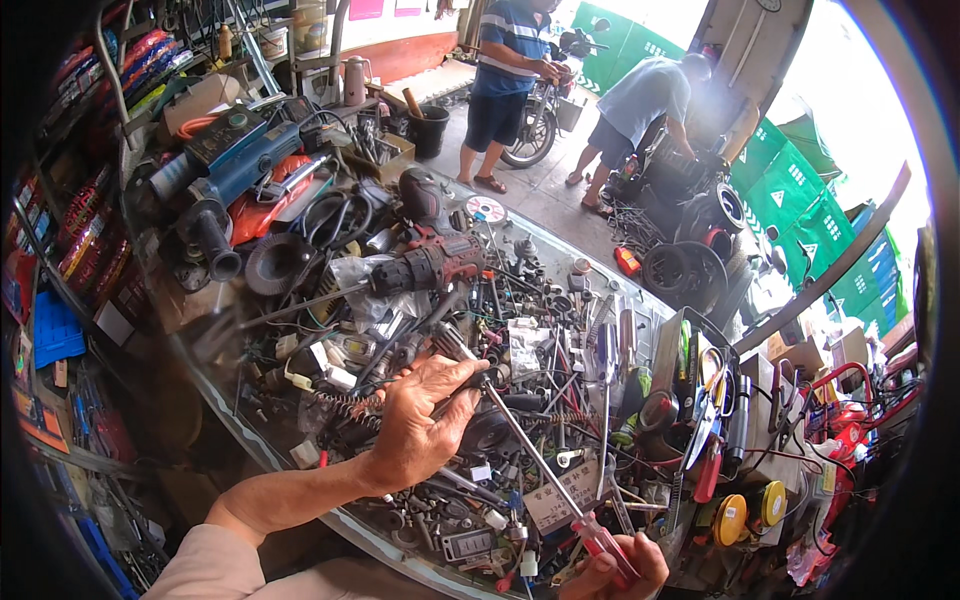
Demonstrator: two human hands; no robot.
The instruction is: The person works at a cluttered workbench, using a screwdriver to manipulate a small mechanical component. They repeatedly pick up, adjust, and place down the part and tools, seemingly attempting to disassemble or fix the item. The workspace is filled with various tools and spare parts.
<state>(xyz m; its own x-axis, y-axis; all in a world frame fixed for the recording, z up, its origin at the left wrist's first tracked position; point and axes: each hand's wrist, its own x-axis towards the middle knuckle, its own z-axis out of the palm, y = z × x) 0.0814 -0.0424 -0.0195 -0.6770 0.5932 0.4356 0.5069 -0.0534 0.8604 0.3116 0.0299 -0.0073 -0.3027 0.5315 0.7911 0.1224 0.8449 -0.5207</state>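
Observation:
My right hand (637, 568) is closed around the red-and-clear handle of a long screwdriver (540, 455) at the lower right. Its shaft slants up and left to my left hand (425, 408). There, my thumb and fingers pinch a small dark part (483, 378), and the screwdriver's tip meets it or lies right beside it. My fingers cover most of that part, so its kind is hidden. A ribbed silver piece (453, 340) shows just beyond my left fingers. Under both hands spreads a dense heap of loose hardware, springs, wires and connectors (490, 480).
A cordless drill (430, 262) lies beyond my left hand, with a blue power tool (250, 160) farther left. Scissors (708, 385) and tape rolls crowd a holder at right. Past the glass-topped counter, one person (510, 60) stands near a motorcycle; another (645, 105) bends over parts.

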